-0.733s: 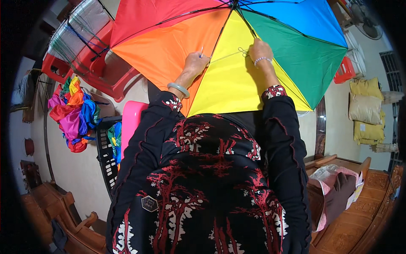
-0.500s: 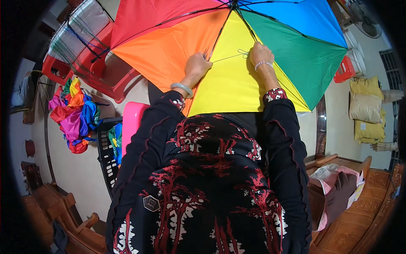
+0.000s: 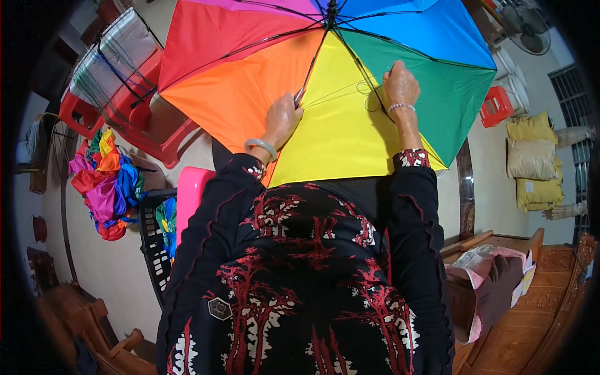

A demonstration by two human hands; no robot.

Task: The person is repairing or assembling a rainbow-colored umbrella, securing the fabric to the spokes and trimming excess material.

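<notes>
Left hand [image 3: 284,120]: bare, closed about a dark rib [image 3: 307,76] at the seam of the orange and yellow panels; pale bangle [image 3: 261,148] at the wrist. Right hand [image 3: 401,86]: bare, fingers pinched together on a fine thread [image 3: 337,94], above the green panel; beaded bracelet [image 3: 401,107] at the wrist; what else its fingertips may hold, too small to tell. Thread: runs between the two hands across the yellow panel, slack loop near the right hand. Umbrella [image 3: 331,140]: one, multicoloured, spread open before the person, ribbed inner side showing, near edge at the person's lap, hub at the top of the view. At left: red chairs [image 3: 164,139]; heap of multicoloured cloth [image 3: 103,190]; black basket [image 3: 154,247], more coloured cloth within; pink chair back [image 3: 189,195], beside the left sleeve. At right: red stool [image 3: 495,106]; yellow sacks [image 3: 539,195], stacked by the wall; fan [image 3: 525,28], upper corner; carved wooden bench [image 3: 544,281], bearing a brown cloth [image 3: 501,282].
</notes>
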